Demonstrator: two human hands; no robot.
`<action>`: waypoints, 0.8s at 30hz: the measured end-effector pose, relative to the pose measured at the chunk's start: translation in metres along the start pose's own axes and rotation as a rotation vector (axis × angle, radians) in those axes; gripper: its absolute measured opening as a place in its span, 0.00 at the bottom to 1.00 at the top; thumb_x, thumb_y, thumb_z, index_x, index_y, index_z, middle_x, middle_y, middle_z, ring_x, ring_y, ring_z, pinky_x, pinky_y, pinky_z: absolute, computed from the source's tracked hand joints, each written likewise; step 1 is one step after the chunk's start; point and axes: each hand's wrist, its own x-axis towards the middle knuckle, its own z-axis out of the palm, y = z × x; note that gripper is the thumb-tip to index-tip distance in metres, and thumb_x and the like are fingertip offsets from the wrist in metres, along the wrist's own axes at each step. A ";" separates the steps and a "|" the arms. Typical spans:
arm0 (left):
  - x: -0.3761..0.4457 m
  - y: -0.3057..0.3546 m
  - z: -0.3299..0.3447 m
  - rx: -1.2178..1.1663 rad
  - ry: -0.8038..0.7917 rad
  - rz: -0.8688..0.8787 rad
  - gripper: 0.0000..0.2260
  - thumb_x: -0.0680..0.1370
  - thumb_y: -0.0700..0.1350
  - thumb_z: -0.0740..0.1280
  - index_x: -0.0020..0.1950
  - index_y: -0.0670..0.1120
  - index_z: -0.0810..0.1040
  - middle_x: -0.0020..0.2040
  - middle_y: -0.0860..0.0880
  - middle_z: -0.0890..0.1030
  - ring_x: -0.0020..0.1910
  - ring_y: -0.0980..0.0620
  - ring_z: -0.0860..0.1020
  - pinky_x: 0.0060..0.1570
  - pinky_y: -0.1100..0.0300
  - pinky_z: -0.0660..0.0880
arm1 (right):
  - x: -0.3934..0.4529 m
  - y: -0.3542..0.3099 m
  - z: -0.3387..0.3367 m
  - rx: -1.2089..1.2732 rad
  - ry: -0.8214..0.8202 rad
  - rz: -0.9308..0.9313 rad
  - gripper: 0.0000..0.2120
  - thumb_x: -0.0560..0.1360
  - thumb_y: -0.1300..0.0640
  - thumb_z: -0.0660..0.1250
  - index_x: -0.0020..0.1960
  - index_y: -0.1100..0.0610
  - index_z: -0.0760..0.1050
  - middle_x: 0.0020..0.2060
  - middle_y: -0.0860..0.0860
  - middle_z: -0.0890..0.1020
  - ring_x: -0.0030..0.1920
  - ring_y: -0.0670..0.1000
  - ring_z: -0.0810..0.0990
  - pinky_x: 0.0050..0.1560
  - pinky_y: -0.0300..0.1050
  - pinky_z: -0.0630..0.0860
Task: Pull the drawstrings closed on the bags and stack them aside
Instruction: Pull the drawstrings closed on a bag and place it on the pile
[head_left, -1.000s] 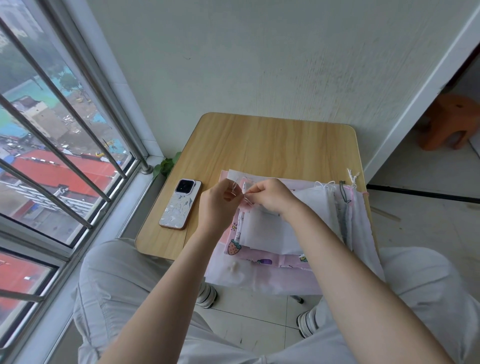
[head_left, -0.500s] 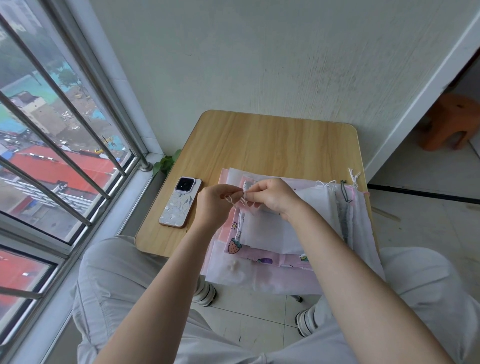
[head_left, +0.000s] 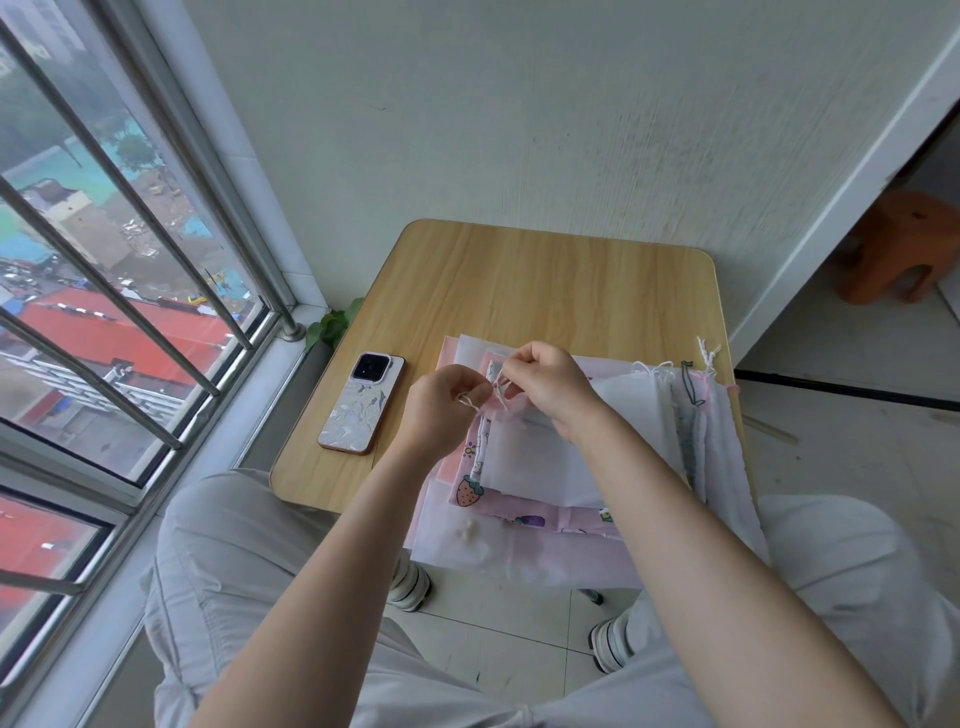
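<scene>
Bags lie in a loose, overlapping pile on the near right part of the wooden worktop, their near edges hanging over its front toward the person's lap. Both hands work at the top left corner of the uppermost white bag. The left hand has its grip pinched together on the thin white drawstring, and the right hand has its grip clamped on the gathered pink mouth of the bag, just beside the cord.

To do this step well, I judge the right hand should hold the channel firmly while the left draws the cord out to the left in one steady pull — short tugs would likely bunch the thin fabric unevenly. Sliding the gathers along the cord should close the mouth evenly.

More cord ends show at the far right corner of the pile, so other bags seem not yet closed.

A phone lies face down to the left of the bags. No writing or brand is readable — only a strawberry print and small cartoon motifs on the pink fabric.
</scene>
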 end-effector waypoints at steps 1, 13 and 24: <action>0.000 0.000 0.000 0.000 0.001 0.000 0.04 0.76 0.41 0.70 0.42 0.47 0.80 0.37 0.52 0.81 0.40 0.51 0.80 0.45 0.57 0.76 | 0.000 0.001 0.000 0.022 0.011 -0.007 0.01 0.74 0.62 0.64 0.44 0.58 0.74 0.36 0.51 0.81 0.34 0.47 0.78 0.38 0.39 0.73; -0.006 0.002 0.001 0.001 -0.008 -0.050 0.03 0.77 0.42 0.70 0.44 0.46 0.80 0.39 0.53 0.81 0.39 0.56 0.77 0.39 0.68 0.70 | 0.004 -0.004 -0.010 0.354 -0.032 0.090 0.08 0.77 0.64 0.62 0.43 0.53 0.74 0.30 0.48 0.72 0.33 0.47 0.70 0.35 0.41 0.64; -0.005 -0.002 -0.007 0.047 0.017 -0.147 0.06 0.78 0.39 0.66 0.44 0.47 0.80 0.41 0.54 0.81 0.42 0.55 0.78 0.38 0.64 0.71 | 0.008 -0.001 -0.017 0.635 0.046 0.082 0.11 0.77 0.72 0.54 0.46 0.59 0.69 0.29 0.51 0.65 0.23 0.46 0.64 0.26 0.39 0.64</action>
